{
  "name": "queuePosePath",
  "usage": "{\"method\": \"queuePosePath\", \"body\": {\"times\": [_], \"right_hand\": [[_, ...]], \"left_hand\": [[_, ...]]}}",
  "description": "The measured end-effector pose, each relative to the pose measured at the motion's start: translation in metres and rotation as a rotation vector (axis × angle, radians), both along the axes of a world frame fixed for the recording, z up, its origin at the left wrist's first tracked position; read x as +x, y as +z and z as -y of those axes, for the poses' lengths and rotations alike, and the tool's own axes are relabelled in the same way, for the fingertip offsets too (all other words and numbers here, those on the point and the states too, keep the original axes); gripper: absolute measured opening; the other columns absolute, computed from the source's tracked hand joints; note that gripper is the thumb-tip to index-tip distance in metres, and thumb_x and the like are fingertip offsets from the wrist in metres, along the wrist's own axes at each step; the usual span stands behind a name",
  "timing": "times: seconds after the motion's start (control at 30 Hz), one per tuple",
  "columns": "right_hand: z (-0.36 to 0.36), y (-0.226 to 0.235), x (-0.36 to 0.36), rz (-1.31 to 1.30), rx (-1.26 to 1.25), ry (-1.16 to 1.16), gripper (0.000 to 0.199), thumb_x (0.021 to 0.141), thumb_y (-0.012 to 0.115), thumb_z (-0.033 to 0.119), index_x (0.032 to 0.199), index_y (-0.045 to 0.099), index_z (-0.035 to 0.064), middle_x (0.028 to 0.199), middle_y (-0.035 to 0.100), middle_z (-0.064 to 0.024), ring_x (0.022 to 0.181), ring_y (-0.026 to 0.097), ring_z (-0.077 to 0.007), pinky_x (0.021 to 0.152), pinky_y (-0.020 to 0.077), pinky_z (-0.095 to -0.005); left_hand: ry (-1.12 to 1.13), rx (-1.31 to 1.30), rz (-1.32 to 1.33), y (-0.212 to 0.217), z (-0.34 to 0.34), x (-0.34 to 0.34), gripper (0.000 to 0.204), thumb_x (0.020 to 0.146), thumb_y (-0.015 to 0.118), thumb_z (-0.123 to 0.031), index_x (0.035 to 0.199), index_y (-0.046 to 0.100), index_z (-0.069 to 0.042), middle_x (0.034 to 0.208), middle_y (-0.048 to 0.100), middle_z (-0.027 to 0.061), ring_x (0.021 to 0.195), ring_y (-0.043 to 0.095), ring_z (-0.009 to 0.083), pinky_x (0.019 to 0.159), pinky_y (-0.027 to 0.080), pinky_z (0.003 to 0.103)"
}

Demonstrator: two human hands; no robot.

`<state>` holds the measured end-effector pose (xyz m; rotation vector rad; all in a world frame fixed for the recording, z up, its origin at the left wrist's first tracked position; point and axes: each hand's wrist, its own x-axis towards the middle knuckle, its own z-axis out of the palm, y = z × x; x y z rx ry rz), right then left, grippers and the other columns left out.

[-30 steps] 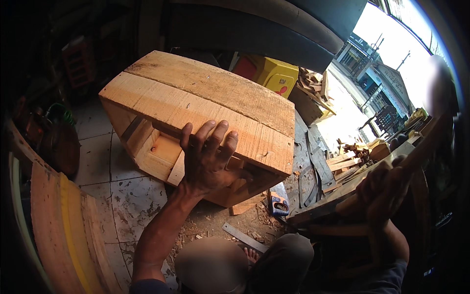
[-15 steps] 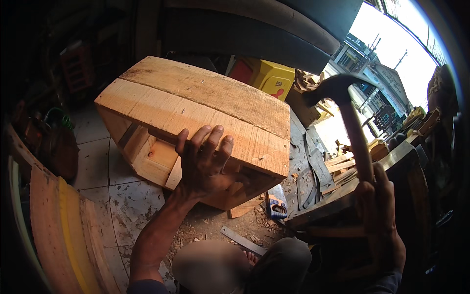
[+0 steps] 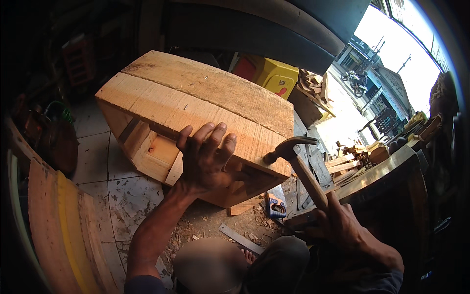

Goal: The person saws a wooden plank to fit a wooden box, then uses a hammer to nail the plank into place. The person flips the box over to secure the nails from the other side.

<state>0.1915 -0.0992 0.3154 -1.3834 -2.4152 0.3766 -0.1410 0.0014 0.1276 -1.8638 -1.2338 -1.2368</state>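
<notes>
A wooden stool-like piece (image 3: 205, 100) of pale planks stands on the tiled floor in front of me. My left hand (image 3: 205, 159) grips its near edge, fingers spread over the top plank. My right hand (image 3: 340, 225) holds the wooden handle of a claw hammer (image 3: 293, 152). The hammer's metal head touches the near right corner of the top plank.
A yellow crate (image 3: 274, 78) and a pile of wood offcuts (image 3: 313, 88) lie behind the piece. A metal ruler (image 3: 240, 237), a small blue tool (image 3: 275, 208) and wood chips lie on the floor. Curved boards (image 3: 58, 230) lean at the left. A dark wooden bench (image 3: 387, 171) stands at the right.
My right hand has brought the hammer from raised high down onto the plank's near right corner. My left hand has kept its grip on the edge.
</notes>
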Motion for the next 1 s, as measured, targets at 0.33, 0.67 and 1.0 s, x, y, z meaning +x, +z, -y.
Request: {"method": "queuePosePath", "body": {"times": [0.33,0.67,1.0], "right_hand": [[0.008,-0.017,0.017,0.375,0.105,-0.029,0.035,0.101,0.063,0.029,0.116,0.049,0.0007,0.066,0.054,-0.0159,0.043,0.052,-0.0221,0.045,0.0412,-0.0421],[0.002,0.023,-0.023,0.383,-0.037,-0.131,0.034,0.1,0.065,0.029,0.109,0.047,0.0024,0.069,0.06,-0.024,0.055,0.062,-0.0413,0.051,0.0452,-0.0472],[-0.02,0.008,-0.024,0.075,0.078,-0.076,0.038,0.104,0.061,0.035,0.113,0.046,0.0015,0.07,0.057,-0.0161,0.043,0.049,-0.0247,0.044,0.0402,-0.0409]], "left_hand": [[-0.017,0.027,0.009,-0.001,-0.001,0.009,0.096,0.074,0.052,-0.096,0.124,0.057,-0.014,0.128,0.055,0.0089,0.129,0.044,0.0265,0.112,0.02,0.055],[0.066,0.041,-0.063,0.001,0.005,-0.008,0.094,0.075,0.051,-0.096,0.122,0.057,-0.015,0.127,0.055,0.0082,0.128,0.044,0.0256,0.108,0.023,0.054],[0.097,0.029,-0.096,0.006,0.012,-0.032,0.093,0.075,0.052,-0.095,0.121,0.058,-0.014,0.125,0.056,0.0084,0.126,0.045,0.0258,0.107,0.024,0.054]]}}
